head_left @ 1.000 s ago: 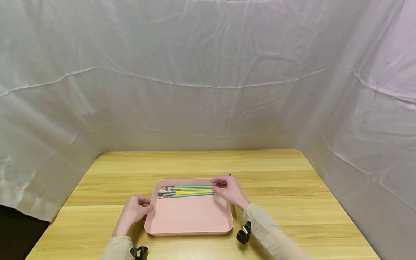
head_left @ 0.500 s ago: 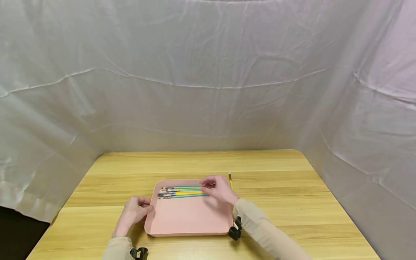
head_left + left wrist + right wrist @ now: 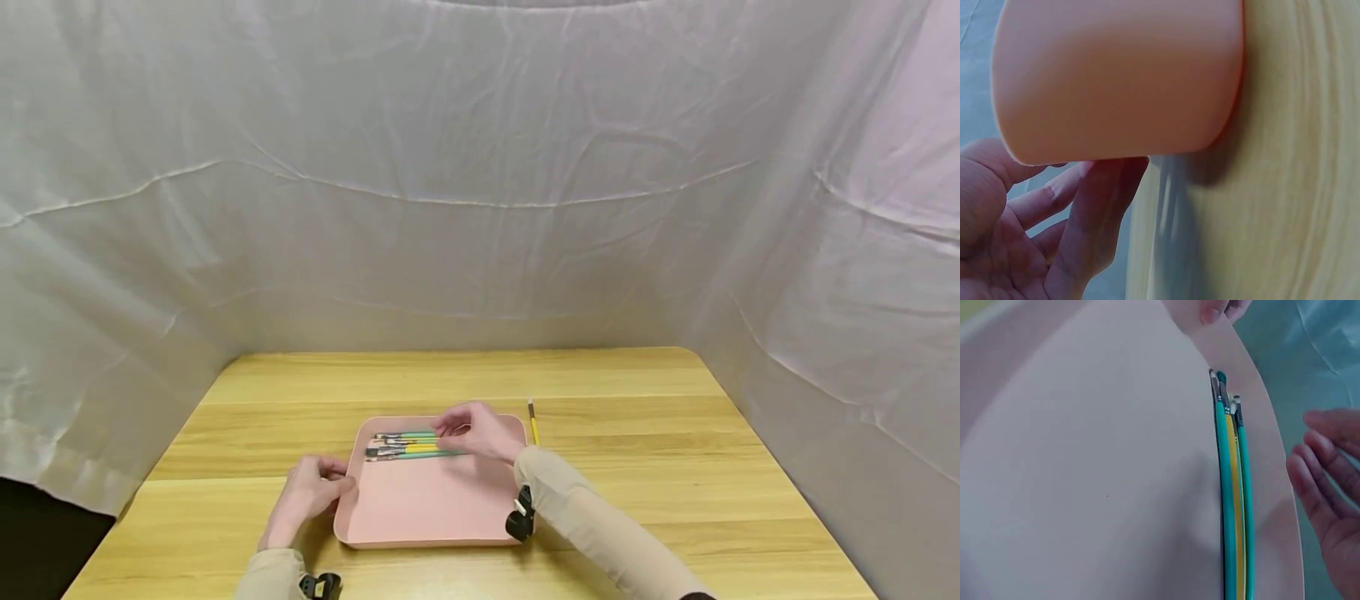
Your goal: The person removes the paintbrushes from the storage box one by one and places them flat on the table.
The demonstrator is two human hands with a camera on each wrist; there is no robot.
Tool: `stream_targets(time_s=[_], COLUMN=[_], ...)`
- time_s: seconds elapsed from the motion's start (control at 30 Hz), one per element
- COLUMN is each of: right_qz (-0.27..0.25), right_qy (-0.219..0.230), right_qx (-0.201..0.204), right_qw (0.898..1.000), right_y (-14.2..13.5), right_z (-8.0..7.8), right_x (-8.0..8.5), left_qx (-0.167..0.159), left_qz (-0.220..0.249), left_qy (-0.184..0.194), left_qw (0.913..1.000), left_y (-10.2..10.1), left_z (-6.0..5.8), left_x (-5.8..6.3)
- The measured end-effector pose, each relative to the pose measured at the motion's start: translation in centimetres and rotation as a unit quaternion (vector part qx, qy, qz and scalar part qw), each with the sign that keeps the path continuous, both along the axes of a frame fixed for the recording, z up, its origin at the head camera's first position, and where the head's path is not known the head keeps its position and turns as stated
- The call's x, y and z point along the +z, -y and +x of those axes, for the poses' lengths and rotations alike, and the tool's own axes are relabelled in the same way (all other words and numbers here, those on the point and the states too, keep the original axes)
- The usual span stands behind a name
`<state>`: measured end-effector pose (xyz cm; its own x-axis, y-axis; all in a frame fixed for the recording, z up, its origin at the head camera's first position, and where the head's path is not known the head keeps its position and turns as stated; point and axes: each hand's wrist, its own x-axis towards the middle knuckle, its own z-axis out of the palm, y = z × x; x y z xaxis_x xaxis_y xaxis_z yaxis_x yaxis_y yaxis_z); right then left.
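Observation:
A pink tray [image 3: 420,504] lies on the wooden table, and several paintbrushes [image 3: 405,450] with green and yellow handles lie side by side along its far side, bristles to the left. My left hand [image 3: 307,492] pinches the tray's left rim, thumb over the edge and fingers against the outer wall, as the left wrist view shows. Over the brush handles hovers my right hand [image 3: 476,433], its fingers loosely bent and hiding the handle ends in the head view. In the right wrist view that hand [image 3: 1332,481] holds nothing and hangs beside the brushes [image 3: 1232,481].
Just right of the tray lies a yellow stick [image 3: 533,421] with a dark band and a pale tip, pencil-like; the right arm partly covers it. Grey cloth [image 3: 480,250] hangs behind and at the sides of the wooden table [image 3: 660,467].
My right hand has slid left over the brushes, from the tray's right end to nearer the middle, uncovering the yellow stick's upper end. The left hand, tray and brushes keep their places.

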<state>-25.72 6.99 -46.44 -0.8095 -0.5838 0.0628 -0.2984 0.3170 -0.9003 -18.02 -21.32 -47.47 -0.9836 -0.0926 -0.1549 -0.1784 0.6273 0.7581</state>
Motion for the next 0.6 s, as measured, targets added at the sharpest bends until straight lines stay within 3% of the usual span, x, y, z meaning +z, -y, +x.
stream_targets(time_s=[0.2, 0.43, 0.6], right_qz=[0.0, 0.008, 0.022], right_qy=[0.021, 0.055, 0.05], right_qx=[0.054, 0.062, 0.082], right_qw=[0.998, 0.997, 0.995], right_y=[0.8, 1.3, 1.3], right_z=[-0.9, -1.5, -1.7], right_x=[-0.6, -1.4, -1.8], left_qx=[0.002, 0.003, 0.002], left_qz=[0.007, 0.013, 0.014], left_qy=[-0.003, -0.003, -0.004], left_qw=[1.0, 0.9999, 0.9999], left_y=[-0.1, -0.1, -0.2], left_z=[0.0, 0.0, 0.0], left_x=[-0.1, -0.2, -0.2])
